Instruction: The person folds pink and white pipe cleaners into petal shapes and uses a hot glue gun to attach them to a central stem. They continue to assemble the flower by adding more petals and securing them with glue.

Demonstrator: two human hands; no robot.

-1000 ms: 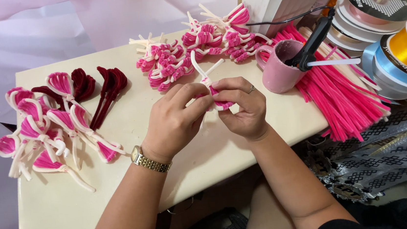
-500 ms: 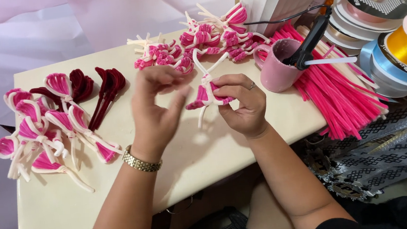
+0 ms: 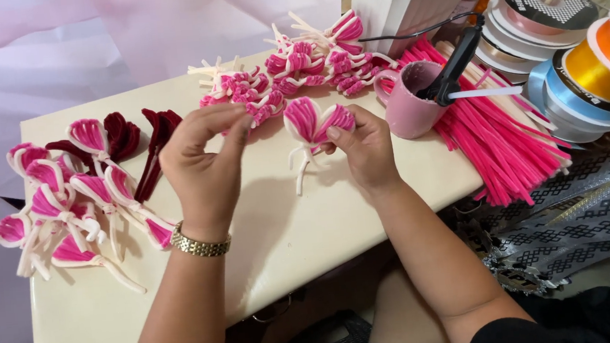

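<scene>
The right hand (image 3: pixel 363 144) pinches a pink-and-white pipe-cleaner petal piece (image 3: pixel 312 123) above the middle of the cream counter (image 3: pixel 302 223). The left hand (image 3: pixel 205 165), fingers (image 3: pixel 242 122) curled and released, hovers just left of it. A pink mug (image 3: pixel 411 103) stands to the right.

we see a pink-and-white striped petal piece (image 3: pixel 317 121), a pale pink mug (image 3: pixel 408 107), a cream desk (image 3: pixel 310 230), orange and blue ribbon spools (image 3: pixel 597 65).
</scene>
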